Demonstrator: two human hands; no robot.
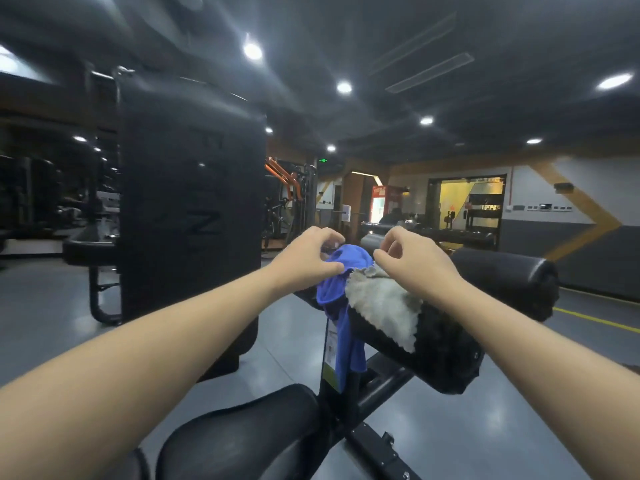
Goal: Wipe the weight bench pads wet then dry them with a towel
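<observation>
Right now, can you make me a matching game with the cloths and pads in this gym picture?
Things:
1. blue cloth
2. grey cloth
3. roller pad
4. seat pad

Places or states:
A. lowest, nearest the camera
B. pinched by the left hand, hanging down the post
C. draped on top of the roller pad
D. black, lying under both cloths

Pairs: 1-B, 2-C, 3-D, 4-A

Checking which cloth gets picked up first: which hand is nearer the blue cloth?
Left. The left hand pinches the blue cloth directly; the right hand is beside it, fingers at the grey towel.
</observation>
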